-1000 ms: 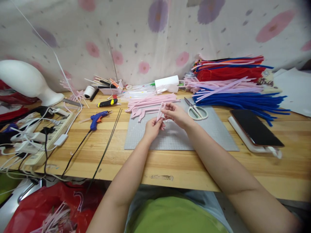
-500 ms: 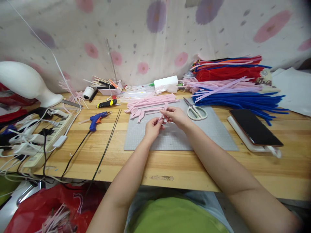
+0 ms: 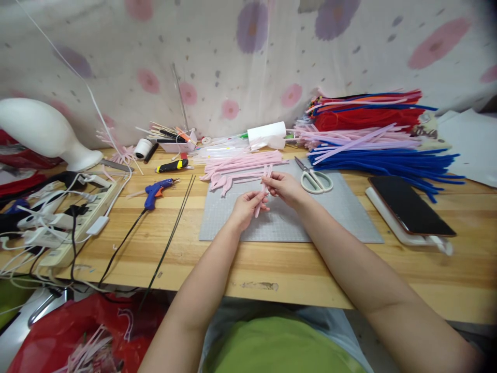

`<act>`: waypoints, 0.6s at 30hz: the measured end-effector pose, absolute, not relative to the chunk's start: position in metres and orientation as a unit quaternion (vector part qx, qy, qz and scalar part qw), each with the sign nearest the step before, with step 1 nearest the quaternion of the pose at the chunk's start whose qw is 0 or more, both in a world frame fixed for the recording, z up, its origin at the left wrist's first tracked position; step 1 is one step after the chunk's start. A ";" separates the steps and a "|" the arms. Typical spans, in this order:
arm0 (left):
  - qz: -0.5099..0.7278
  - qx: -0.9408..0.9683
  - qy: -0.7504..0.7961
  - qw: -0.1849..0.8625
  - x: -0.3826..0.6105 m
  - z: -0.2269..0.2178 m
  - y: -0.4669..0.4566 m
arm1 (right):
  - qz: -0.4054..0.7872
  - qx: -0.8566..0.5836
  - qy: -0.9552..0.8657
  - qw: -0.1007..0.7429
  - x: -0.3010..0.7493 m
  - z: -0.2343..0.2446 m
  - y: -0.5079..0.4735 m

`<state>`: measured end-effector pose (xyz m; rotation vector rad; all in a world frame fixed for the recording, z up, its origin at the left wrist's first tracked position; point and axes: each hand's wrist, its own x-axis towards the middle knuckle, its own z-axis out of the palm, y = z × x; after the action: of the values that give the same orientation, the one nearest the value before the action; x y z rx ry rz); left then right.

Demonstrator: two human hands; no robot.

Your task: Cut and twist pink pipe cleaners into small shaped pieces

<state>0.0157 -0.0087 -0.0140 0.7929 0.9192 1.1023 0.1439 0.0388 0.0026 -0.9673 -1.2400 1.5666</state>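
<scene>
Between my two hands is a pink pipe cleaner, held above the grey cutting mat. My left hand pinches its lower part, and a short end sticks out below the fingers. My right hand is closed on the upper part, where doubled pink ends point up. Left of the hands, a bent pink pipe cleaner shape lies on the mat's top edge. Behind it is a pile of loose pink pipe cleaners. Scissors with pale handles rest just right of my right hand.
On the left lie a blue glue gun, two thin dark rods, a yellow-black cutter and a cable-filled power strip. Blue pipe cleaners and a phone are on the right. A red bag hangs below the table edge.
The pink pipe cleaner now stands more upright, with its doubled ends showing above my right hand and an end below my left. Both hands have shifted slightly; the view moved a little.
</scene>
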 end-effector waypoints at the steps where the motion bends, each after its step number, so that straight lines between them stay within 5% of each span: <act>1: 0.494 0.353 0.411 0.680 0.016 -0.014 -0.008 | 0.634 -0.388 -0.492 0.453 0.144 0.001 0.040; 18: 0.491 0.354 0.398 0.689 0.020 -0.010 -0.008 | 0.664 -0.366 -0.332 0.562 0.126 0.001 0.036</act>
<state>0.0204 -0.0075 -0.0098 0.7920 0.8893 1.0990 0.1263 0.0359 0.0012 -0.8613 -0.7824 1.5637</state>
